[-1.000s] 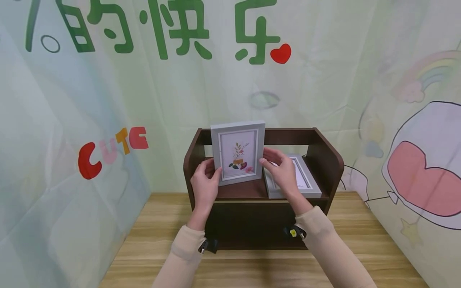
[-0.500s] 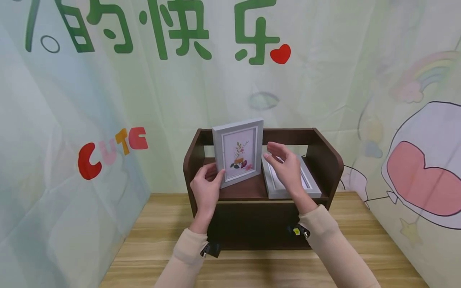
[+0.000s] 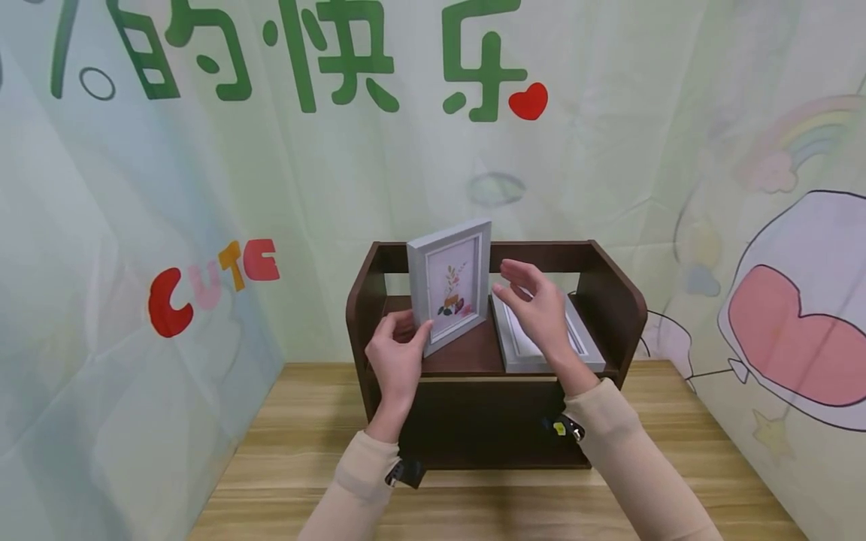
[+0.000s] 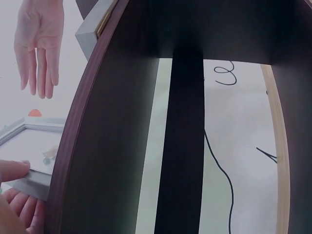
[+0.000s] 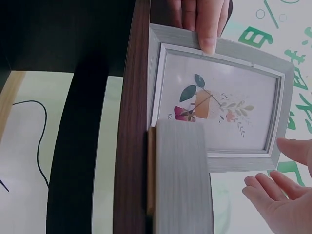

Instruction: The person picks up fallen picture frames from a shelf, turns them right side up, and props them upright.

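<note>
An upright grey picture frame (image 3: 449, 285) with a flower print stands on the left part of the upper shelf, angled to face right. My left hand (image 3: 399, 353) grips its lower left edge, thumb on the front and fingers behind, as the right wrist view also shows the left hand (image 5: 207, 22) doing. My right hand (image 3: 541, 312) hovers to the right with relaxed fingers, apart from the upright frame. Beneath it a second grey picture frame (image 3: 588, 353) lies flat, partly hidden by that hand. Its edge (image 5: 183, 180) shows close up in the right wrist view.
A dark brown two-level shelf (image 3: 487, 421) stands on a wood-grain table (image 3: 298, 436), with raised side panels left and right. A printed cloth backdrop (image 3: 338, 188) hangs close behind it and on both sides.
My right hand has let go of the upright frame's right edge and drawn back to the right. The frame has turned, its left edge coming forward and rightward with my left hand.
</note>
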`<state>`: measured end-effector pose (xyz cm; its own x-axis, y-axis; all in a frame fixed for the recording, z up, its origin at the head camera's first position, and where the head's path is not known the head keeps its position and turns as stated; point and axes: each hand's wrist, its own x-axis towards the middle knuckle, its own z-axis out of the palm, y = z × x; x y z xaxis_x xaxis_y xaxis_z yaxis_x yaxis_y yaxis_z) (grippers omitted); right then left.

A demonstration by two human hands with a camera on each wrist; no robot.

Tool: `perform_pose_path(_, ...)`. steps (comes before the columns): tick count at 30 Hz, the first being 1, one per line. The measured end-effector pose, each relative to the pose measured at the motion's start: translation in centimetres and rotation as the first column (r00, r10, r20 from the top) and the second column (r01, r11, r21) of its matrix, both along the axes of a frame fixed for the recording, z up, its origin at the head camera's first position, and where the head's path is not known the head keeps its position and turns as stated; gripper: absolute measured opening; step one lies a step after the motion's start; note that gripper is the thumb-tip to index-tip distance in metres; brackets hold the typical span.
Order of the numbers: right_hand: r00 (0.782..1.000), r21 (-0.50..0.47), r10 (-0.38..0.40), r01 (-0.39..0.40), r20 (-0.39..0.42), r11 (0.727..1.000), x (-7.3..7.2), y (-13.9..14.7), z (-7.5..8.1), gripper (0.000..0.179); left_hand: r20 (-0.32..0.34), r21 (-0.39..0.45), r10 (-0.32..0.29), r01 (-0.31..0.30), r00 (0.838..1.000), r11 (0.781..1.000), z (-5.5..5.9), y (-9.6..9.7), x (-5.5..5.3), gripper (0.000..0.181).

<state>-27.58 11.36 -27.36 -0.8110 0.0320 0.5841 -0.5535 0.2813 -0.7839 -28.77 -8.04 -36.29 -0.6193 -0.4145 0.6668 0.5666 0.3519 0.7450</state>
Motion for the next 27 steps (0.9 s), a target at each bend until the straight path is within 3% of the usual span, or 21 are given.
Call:
perform_pose_path(8, 0.999, 0.030, 0.029, -0.028, -0.039, 0.999, -0.3, 0.2, 0.4, 0.044, -0.066, 0.024, -0.010, 0.012, 0.998, 1.000, -0.1, 0.7, 0.1, 0.027)
perform_pose_path(13, 0.996, 0.069, 0.060, -0.055, -0.072, 0.996, -0.7, 0.3, 0.5, 0.045, -0.075, 0.002, 0.009, -0.009, 0.997, 1.000, -0.4, 1.0, -0.1, 0.027)
perform_pose_path(22, 0.990, 0.130, 0.064, -0.047, -0.126, 0.990, -3.5, 0.8, -0.7, 0.049, -0.105, -0.013, 0.010, -0.011, 0.994, 1.000, 0.0, 1.7, 0.4, 0.025)
perform_pose_path(27, 0.982, 0.164, 0.074, -0.045, -0.171, 0.985, -1.3, 0.1, 1.2, 0.047, -0.103, -0.025, 0.024, -0.027, 0.994, 0.999, -0.2, 2.1, 0.6, 0.025)
